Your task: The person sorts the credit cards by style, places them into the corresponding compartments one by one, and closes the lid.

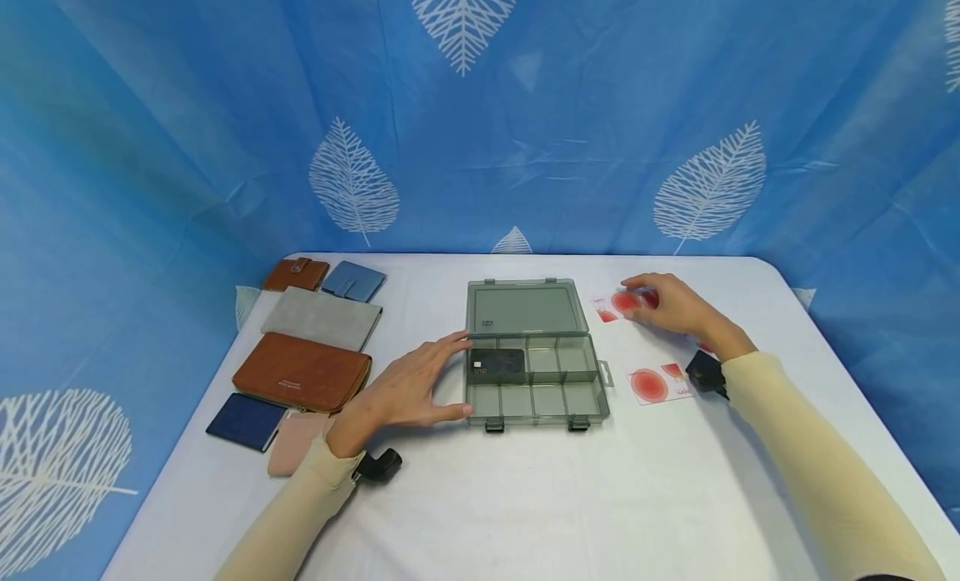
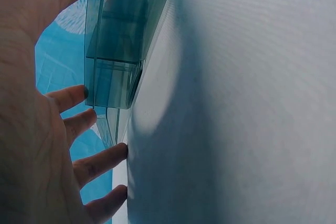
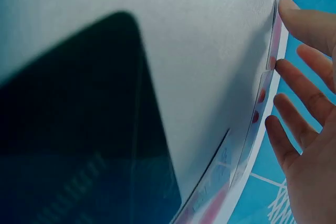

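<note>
A translucent grey-green compartment box [image 1: 536, 404] lies with its lid [image 1: 527, 306] laid back, a black card [image 1: 498, 362] in its upper-left compartments. My left hand [image 1: 408, 388] spreads along the box's left side, index finger and thumb at its edge; in the left wrist view its fingers are nearly straight. At the right, my right hand [image 1: 670, 304] reaches over a white card with a red circle [image 1: 626, 302], thumb and fingertips at the card. The right wrist view shows those fingers [image 3: 302, 85] extended and apart. Another red-circle card [image 1: 649, 385] lies nearer me.
Several wallets and holders lie at the left: a brown zip wallet [image 1: 300, 370], a grey one [image 1: 322, 316], a small brown one [image 1: 296, 273], a blue one [image 1: 355, 281], a navy one [image 1: 247, 422] and a pink one [image 1: 294, 444]. A dark blurred shape [image 3: 89, 124] fills much of the right wrist view.
</note>
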Demonstrator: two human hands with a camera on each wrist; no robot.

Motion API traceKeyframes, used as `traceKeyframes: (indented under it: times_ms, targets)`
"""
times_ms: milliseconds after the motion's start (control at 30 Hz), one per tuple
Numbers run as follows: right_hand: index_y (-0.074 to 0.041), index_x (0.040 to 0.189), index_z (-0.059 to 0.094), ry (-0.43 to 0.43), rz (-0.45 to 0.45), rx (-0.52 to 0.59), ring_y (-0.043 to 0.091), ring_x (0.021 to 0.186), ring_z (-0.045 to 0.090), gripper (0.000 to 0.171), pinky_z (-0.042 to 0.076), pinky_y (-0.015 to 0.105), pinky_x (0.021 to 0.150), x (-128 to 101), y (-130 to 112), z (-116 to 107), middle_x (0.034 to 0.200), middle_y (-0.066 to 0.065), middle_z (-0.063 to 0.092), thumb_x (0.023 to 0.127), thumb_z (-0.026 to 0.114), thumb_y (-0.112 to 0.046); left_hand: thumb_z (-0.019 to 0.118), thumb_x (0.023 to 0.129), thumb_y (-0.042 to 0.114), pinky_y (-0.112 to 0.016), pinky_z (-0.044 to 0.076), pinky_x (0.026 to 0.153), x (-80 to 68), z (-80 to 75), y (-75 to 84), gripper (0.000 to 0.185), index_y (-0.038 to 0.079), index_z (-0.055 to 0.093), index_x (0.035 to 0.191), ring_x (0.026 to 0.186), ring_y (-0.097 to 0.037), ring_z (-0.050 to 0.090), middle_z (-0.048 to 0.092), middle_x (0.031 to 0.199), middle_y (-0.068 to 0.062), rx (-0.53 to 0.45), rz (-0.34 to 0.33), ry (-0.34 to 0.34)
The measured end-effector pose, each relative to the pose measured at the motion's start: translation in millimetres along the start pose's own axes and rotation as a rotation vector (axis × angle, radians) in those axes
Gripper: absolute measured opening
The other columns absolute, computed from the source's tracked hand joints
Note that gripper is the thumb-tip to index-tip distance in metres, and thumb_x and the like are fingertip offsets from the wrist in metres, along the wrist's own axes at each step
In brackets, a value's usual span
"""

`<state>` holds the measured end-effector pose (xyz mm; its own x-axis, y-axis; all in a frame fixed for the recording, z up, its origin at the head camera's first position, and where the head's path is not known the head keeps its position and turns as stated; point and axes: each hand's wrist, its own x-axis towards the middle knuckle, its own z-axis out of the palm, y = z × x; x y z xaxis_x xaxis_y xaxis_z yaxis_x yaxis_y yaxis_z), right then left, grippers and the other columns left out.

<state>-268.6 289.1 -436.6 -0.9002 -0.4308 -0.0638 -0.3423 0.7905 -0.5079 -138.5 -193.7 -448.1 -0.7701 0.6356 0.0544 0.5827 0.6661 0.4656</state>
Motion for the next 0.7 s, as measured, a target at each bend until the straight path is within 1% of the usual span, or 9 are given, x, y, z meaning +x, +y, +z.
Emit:
traceKeyframes:
  times_ms: [67, 167, 233, 333, 400, 533, 700]
  targets:
    - [0.003, 0.147, 0.061, 0.0, -0.023, -0.003, 0.049, 0.134, 0.054, 0.06, 0.039, 0.068, 0.116, -0.3, 1.5, -0.2, 0.141, 0.028, 0.065, 0.095, 0.084, -0.014, 0.073, 0.09, 0.064, -0.065, 0.036, 0.122, 0.2, 0.1, -0.1, 0.099, 0.015, 0.036, 0.168, 0.157, -0.035, 0.039, 0.028, 0.177, -0.009, 0.001, 0.0, 0.001]
    - [0.004, 0.146, 0.062, 0.0, -0.054, -0.008, 0.046, 0.13, 0.057, 0.059, 0.041, 0.067, 0.114, -0.7, 2.6, -0.5, 0.136, 0.027, 0.068, 0.093, 0.085, -0.012, 0.072, 0.09, 0.066, -0.064, 0.035, 0.123, 0.0, 0.1, -0.5, 0.1, 0.015, 0.036, 0.169, 0.158, -0.034, 0.038, 0.028, 0.177, -0.009, 0.003, -0.002, -0.004]
    - [0.003, 0.144, 0.064, 0.0, -0.069, -0.013, 0.043, 0.123, 0.06, 0.058, 0.045, 0.065, 0.111, -1.3, 2.5, -0.7, 0.131, 0.025, 0.07, 0.092, 0.086, -0.011, 0.071, 0.09, 0.066, -0.064, 0.034, 0.123, -0.5, 0.1, -0.8, 0.101, 0.015, 0.035, 0.169, 0.158, -0.034, 0.037, 0.028, 0.177, -0.009, 0.002, -0.005, -0.006]
    - [0.003, 0.144, 0.065, -0.009, -0.091, -0.015, 0.038, 0.113, 0.061, 0.059, 0.049, 0.06, 0.102, -2.2, 1.6, -1.1, 0.123, 0.022, 0.072, 0.091, 0.088, -0.012, 0.072, 0.09, 0.066, -0.064, 0.035, 0.123, -1.0, -0.1, -0.7, 0.101, 0.015, 0.035, 0.169, 0.158, -0.035, 0.038, 0.028, 0.177, -0.01, 0.003, -0.006, -0.003]
    - [0.002, 0.145, 0.064, -0.023, -0.089, -0.023, 0.037, 0.11, 0.059, 0.061, 0.048, 0.057, 0.098, -3.4, 0.9, -1.3, 0.121, 0.021, 0.071, 0.091, 0.088, -0.014, 0.072, 0.09, 0.066, -0.064, 0.037, 0.121, -0.9, 0.0, -0.5, 0.101, 0.015, 0.035, 0.169, 0.157, -0.035, 0.039, 0.028, 0.177, -0.009, 0.007, -0.005, 0.001]
    - [0.0, 0.146, 0.063, -0.049, -0.055, -0.032, 0.037, 0.112, 0.053, 0.063, 0.045, 0.055, 0.096, -6.9, 0.2, -1.5, 0.12, 0.02, 0.068, 0.091, 0.088, -0.018, 0.072, 0.09, 0.067, -0.064, 0.038, 0.121, -0.4, 0.6, -0.4, 0.101, 0.016, 0.035, 0.169, 0.156, -0.036, 0.04, 0.028, 0.177, -0.008, 0.008, -0.005, 0.0]
    - [-0.001, 0.137, 0.068, -0.012, -0.045, -0.046, 0.038, 0.113, 0.05, 0.054, 0.044, 0.054, 0.093, -10.4, -0.5, -0.4, 0.12, 0.021, 0.065, 0.09, 0.089, -0.018, 0.071, 0.09, 0.067, -0.064, 0.039, 0.12, -0.3, 1.1, -0.9, 0.101, 0.017, 0.035, 0.169, 0.156, -0.036, 0.041, 0.028, 0.177, -0.007, 0.012, -0.007, 0.005]
